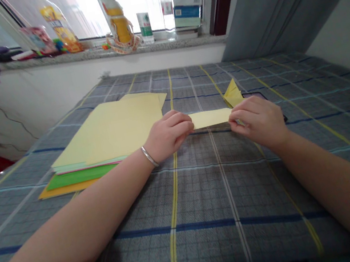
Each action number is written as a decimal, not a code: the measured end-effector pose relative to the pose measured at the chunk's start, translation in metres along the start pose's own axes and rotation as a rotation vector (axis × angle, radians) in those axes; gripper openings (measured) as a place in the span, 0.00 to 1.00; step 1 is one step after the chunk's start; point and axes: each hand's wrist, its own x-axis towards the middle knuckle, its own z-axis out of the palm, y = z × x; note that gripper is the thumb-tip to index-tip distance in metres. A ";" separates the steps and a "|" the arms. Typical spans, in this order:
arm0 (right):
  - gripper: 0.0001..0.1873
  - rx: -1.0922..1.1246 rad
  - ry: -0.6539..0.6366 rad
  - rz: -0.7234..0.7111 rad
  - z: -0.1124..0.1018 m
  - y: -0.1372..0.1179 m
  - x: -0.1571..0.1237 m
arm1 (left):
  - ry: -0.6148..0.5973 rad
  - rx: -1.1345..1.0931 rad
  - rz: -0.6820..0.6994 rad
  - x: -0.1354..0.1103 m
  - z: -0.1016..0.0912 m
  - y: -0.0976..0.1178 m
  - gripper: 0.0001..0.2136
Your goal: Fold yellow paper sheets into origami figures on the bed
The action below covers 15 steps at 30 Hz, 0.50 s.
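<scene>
A narrow strip of pale yellow paper [210, 118] stretches between my two hands above the checked cloth. My left hand [171, 132], with a silver bangle at the wrist, pinches its left end. At the other end, the fingers of my right hand [257, 120] are closed on the paper. Just behind my right hand stands a folded yellow paper piece [232, 93] with a pointed top. A dark flat object, perhaps a phone [255, 96], lies partly hidden behind that hand. Left of my left hand is a stack of coloured paper sheets [120, 127], yellow on top.
The plaid tablecloth [203, 198] covers the surface up to the wall. Along the window sill [80, 55] stand a yellow-labelled bottle [57, 23], a tube [145, 27], a clear bottle [167, 10] and stacked boxes [187, 11]. A grey curtain [274, 0] hangs at the right.
</scene>
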 end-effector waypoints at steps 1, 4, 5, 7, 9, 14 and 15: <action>0.05 -0.012 -0.001 0.005 0.000 0.004 -0.002 | 0.001 -0.003 -0.016 -0.001 0.000 -0.001 0.06; 0.04 -0.021 -0.022 0.023 -0.001 0.018 -0.007 | -0.003 -0.003 -0.063 -0.002 0.000 -0.001 0.06; 0.04 -0.019 -0.024 0.027 -0.001 0.022 -0.009 | -0.007 -0.004 -0.070 -0.003 0.001 -0.001 0.06; 0.04 -0.006 -0.045 0.032 -0.003 0.029 -0.012 | -0.014 -0.008 -0.071 -0.003 0.001 0.000 0.06; 0.04 0.007 -0.067 0.049 -0.004 0.034 -0.014 | -0.017 -0.011 -0.067 -0.004 0.002 0.000 0.06; 0.05 0.016 -0.084 0.122 -0.006 0.040 -0.017 | -0.002 -0.034 -0.096 -0.004 0.002 0.002 0.05; 0.05 0.013 -0.099 0.120 -0.005 0.041 -0.017 | 0.000 -0.040 -0.096 -0.003 0.002 0.002 0.05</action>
